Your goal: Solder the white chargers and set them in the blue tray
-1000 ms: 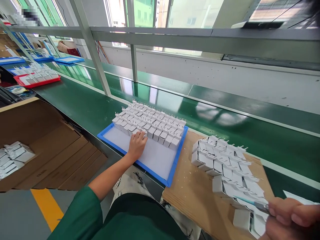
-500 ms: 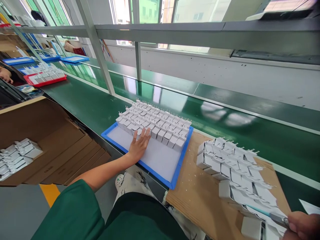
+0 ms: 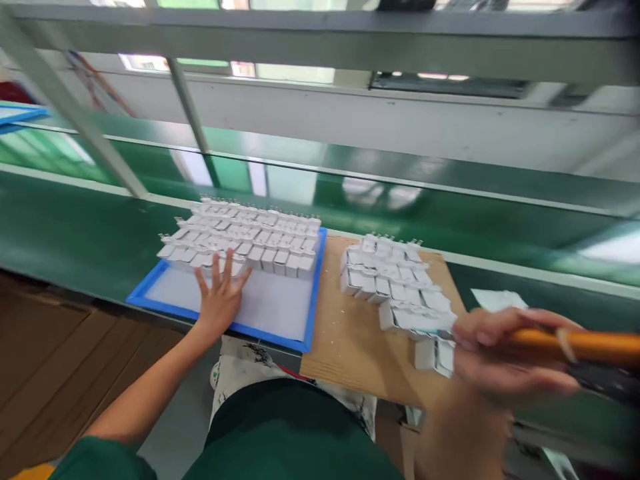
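Observation:
My left hand lies flat with fingers spread on the white sheet of a blue-rimmed tray, its fingertips against the front row of white plug adapters packed at the tray's far side. My right hand, blurred by motion, is closed round an orange-handled tool whose tip points at a second batch of white adapters lying on a brown board.
A green conveyor belt runs behind the tray and board, with grey frame posts rising from it. Brown cardboard lies at the lower left. A white paper slip sits right of the board.
The view has swung right and down. My left hand opened from curled to flat on the tray. My right hand rose into view with the orange-handled tool.

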{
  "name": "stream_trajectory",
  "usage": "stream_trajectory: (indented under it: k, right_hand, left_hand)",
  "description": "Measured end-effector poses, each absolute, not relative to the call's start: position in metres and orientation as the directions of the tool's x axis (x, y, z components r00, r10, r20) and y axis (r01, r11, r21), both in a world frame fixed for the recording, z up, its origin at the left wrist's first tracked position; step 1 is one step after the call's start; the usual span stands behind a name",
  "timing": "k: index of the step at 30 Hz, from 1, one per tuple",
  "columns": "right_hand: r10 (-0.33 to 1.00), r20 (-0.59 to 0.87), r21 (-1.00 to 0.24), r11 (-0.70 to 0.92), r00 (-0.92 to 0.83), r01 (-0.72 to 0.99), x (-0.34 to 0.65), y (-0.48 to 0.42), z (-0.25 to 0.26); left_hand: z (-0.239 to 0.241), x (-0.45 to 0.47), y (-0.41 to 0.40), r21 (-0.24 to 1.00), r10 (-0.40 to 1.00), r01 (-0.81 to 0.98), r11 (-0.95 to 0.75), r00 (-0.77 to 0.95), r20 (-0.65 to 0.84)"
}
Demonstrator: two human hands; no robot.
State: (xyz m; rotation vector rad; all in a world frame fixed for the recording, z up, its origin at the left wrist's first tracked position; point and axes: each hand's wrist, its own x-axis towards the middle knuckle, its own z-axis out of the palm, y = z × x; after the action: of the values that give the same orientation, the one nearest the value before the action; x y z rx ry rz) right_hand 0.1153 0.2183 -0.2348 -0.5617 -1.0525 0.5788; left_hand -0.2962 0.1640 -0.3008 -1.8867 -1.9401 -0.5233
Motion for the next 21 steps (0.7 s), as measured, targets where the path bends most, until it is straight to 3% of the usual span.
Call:
stream_trajectory:
  k: [1,5,9,14,18,21]
  right_hand:
    - [0.635,0.683,-0.617,0.766,0.361,-0.180,0.108,0.215,-0.228]
    - [0.668,0.679,-0.642,0.742,0.306,-0.194,0.092,0.209,-0.215]
    - [0.673,0.692,-0.650,0.738,0.261,-0.181,0.093,0.204,-0.216]
    - [0.683,0.702,-0.645,0.730,0.202,-0.226,0.094,0.200,-0.213]
    - [0.678,0.712,-0.634,0.733,0.182,-0.248,0.094,0.202,-0.212]
    - [0.683,0.707,-0.643,0.729,0.185,-0.234,0.093,0.204,-0.211]
  left_hand:
    - [-0.298,-0.291,0.162,0.019,0.842,1.000,-0.011,-0.001,0.540]
    - [-0.293,-0.237,0.161,0.137,0.818,0.946,-0.293,0.174,0.549]
    - [-0.306,-0.142,0.173,0.413,0.811,0.707,-0.574,0.422,0.405]
    - [-0.330,-0.044,0.213,0.632,0.893,0.639,-0.438,0.389,0.226]
    - [-0.335,-0.029,0.232,0.706,0.922,0.596,-0.381,0.305,0.239]
    - [-0.332,-0.046,0.228,0.757,0.915,0.530,-0.382,0.334,0.227]
